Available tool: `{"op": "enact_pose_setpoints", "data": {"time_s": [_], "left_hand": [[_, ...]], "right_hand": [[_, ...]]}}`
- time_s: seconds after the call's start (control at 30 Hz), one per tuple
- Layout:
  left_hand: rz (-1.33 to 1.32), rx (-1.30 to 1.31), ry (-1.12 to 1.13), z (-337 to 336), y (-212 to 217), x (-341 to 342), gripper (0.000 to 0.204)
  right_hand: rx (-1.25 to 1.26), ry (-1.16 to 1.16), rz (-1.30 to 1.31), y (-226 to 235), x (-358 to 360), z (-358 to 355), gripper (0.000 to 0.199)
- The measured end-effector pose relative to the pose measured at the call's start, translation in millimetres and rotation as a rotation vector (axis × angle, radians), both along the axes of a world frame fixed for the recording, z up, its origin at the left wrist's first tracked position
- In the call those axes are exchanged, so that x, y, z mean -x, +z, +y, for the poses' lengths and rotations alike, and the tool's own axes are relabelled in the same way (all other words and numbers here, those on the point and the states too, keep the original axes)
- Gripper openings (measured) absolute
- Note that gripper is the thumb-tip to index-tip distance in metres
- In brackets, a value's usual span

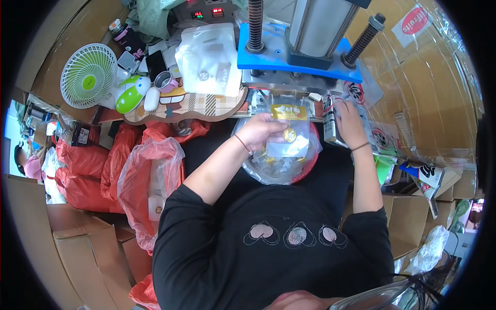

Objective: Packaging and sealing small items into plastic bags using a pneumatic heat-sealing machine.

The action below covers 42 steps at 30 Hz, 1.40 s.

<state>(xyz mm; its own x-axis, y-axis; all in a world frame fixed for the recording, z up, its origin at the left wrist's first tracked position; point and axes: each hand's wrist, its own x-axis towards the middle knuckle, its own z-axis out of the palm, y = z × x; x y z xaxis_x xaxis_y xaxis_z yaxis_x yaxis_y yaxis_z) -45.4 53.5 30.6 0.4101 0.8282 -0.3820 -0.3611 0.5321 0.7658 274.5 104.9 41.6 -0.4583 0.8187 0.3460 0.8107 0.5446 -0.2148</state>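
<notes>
Left hand (258,132) pinches a gold-topped plastic pouch (295,148) near its left edge, thumb across the front and fingers mostly hidden behind. The pouch hangs over a plastic-lined basin (308,172), in front of the press. It should be very light, limp and rather slippery, likely to bend or crease rather than break; a flat pinch on a side edge or top corner would suit it best, clear of the round gold sticker (289,135). Right hand (351,124) curves over a black-and-white printed packet (329,121); whether it grips or merely rests there, I cannot tell. Beyond stand the blue-plated press (289,57) and, leftward, a pile of translucent pouches (206,59).
</notes>
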Motion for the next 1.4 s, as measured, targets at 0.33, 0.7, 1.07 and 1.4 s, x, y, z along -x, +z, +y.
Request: {"op": "enact_pose_setpoints", "data": {"time_s": [0.33,0.7,1.07,1.4], "left_hand": [[1.928,-1.083,0.066,38.5,-26.2,130.9,0.07],[0.642,-0.534,0.218,-32.0,-18.4,47.9,0.02],[0.36,-0.424,-0.128,-48.8,-18.9,-24.8,0.02],[0.006,-0.043,-0.177,-22.5,-25.5,-19.4,0.023]], "right_hand": [[0.107,-0.097,0.128,5.9,-8.8,-1.9,0.027],[0.17,-0.1,0.535,29.7,11.5,-30.6,0.019],[0.335,0.216,0.631,58.1,62.8,-37.5,0.011],[0.266,-0.008,0.44,61.5,21.7,-40.3,0.031]]}}
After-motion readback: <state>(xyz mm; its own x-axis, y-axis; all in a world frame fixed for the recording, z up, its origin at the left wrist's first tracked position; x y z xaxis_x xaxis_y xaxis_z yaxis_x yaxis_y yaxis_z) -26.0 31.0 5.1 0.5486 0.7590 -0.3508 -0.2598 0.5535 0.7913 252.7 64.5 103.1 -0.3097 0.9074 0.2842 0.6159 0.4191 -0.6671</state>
